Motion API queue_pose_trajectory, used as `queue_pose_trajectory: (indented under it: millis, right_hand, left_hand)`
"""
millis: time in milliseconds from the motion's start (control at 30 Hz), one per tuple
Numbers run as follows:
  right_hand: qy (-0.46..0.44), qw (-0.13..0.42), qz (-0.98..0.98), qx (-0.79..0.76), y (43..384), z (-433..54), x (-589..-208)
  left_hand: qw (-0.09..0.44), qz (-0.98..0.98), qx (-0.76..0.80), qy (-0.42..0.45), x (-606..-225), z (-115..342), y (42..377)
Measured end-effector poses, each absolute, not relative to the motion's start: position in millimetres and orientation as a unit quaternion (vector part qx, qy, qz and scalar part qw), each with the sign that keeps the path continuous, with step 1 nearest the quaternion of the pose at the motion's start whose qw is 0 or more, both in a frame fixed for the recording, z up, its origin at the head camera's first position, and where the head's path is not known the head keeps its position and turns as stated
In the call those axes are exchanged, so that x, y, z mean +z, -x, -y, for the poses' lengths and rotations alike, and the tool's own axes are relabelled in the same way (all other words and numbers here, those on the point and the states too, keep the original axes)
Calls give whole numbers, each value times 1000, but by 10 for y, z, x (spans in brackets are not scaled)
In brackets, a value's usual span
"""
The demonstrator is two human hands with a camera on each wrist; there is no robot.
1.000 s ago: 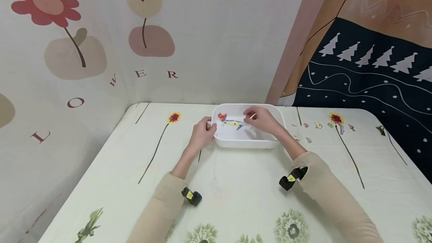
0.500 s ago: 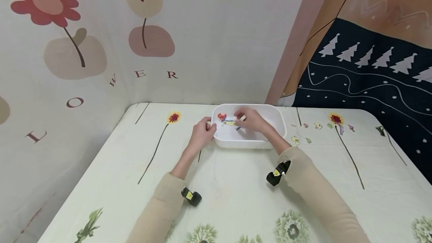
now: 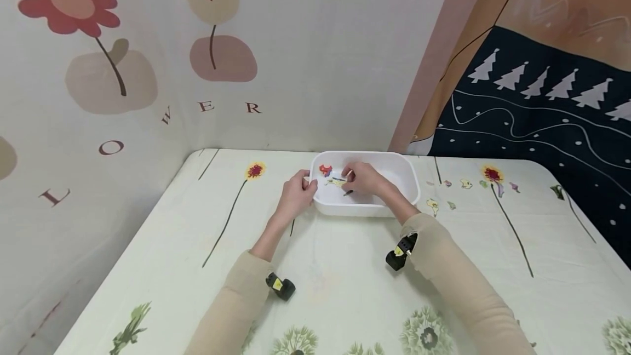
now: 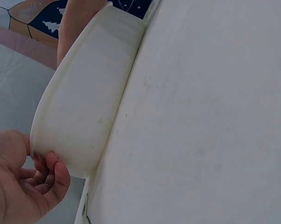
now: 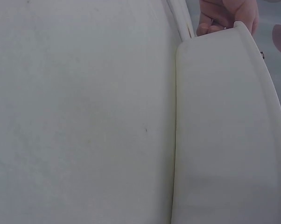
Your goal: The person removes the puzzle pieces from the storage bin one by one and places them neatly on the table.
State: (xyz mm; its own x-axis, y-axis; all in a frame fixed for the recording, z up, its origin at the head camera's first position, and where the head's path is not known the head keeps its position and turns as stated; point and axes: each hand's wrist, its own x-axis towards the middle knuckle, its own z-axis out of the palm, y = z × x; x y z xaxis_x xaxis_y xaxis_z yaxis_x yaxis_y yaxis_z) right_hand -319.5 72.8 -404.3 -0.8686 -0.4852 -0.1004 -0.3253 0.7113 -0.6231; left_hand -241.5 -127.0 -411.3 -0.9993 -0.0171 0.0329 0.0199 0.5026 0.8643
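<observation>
A white rectangular plastic basin (image 3: 365, 210) stands at the far side of the table. My left hand (image 3: 297, 193) grips its left end, thumb over the rim and fingers curled below; the left wrist view shows the same grip from beneath. Inside the basin, my right hand (image 3: 366, 178) reaches down with bent fingers and thumb close together. A small yellow-and-blue flat piece (image 3: 335, 181) lies at its fingertips, partly hidden, and a red piece (image 3: 325, 170) lies farther left. A dark bit (image 3: 348, 193) shows under the hand. I cannot tell whether the right fingers hold something.
Several small coloured pieces, among them a yellow one (image 3: 432, 205) and a purple one (image 3: 514, 187), lie right of the basin on the flower-printed tablecloth (image 3: 335, 267). A patterned curtain (image 3: 320, 70) hangs right behind the table's far edge.
My right hand has moved left and slightly down within the basin, over part of the yellow-and-blue piece. My left hand stays on the rim, and the basin stands as before.
</observation>
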Motion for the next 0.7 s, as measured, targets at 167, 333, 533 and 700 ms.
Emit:
queue_pose_trajectory:
  millis: [167,333,533,700]
  right_hand:
    - [205,158,-917,-303,3162,-760,-4005]
    - [197,167,-917,-304,3145,-798,-3997]
    - [196,172,-901,-347,3143,-861,-3999]
    - [193,147,-887,-394,3132,-921,-3989]
  left_hand:
    - [17,869,-495,-2,-4106,1272,2417]
    - [15,870,-492,-6,-4102,1267,2410]
    - [13,870,-492,-10,-4096,1266,2411]
    - [17,868,-496,-5,-4097,1265,2412]
